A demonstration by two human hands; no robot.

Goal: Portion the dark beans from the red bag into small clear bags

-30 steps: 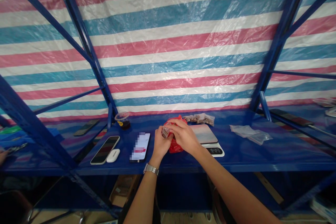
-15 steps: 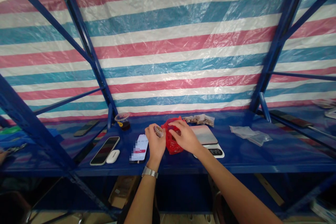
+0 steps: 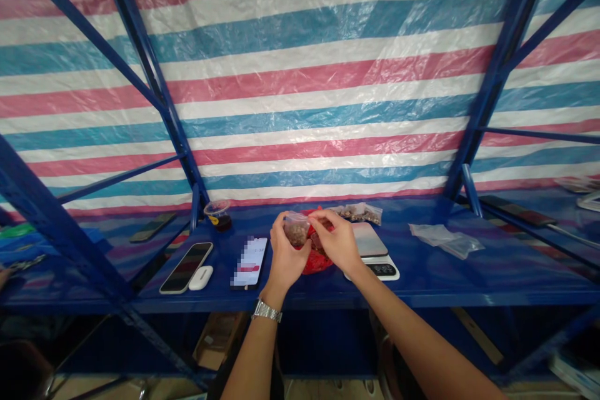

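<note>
Between my hands is a small clear zip bag (image 3: 296,233) filled with small brownish pieces, its top edge upward. My left hand (image 3: 285,256) grips the bag's left side and bottom. With thumb and fingertips pinched, my right hand (image 3: 336,237) is at the bag's upper right corner. Behind and below them lies a red plastic bag (image 3: 317,262), open, with dark contents partly hidden by my hands. Just right of it stands a white kitchen scale (image 3: 370,242) with a metal plate and a lit display, partly covered by my right wrist.
Filled zip bags (image 3: 359,213) lie behind the scale; flat clear bags (image 3: 447,239) lie to the right. On the left are a lit phone (image 3: 250,262), a dark phone (image 3: 187,269), a white earbud case (image 3: 201,277) and a plastic cup (image 3: 218,215) of dark liquid. Blue posts flank the shelf.
My left hand has turned so the filled zip bag stands upright, facing me. My right hand has come from over the red bag's opening to the zip bag's top edge.
</note>
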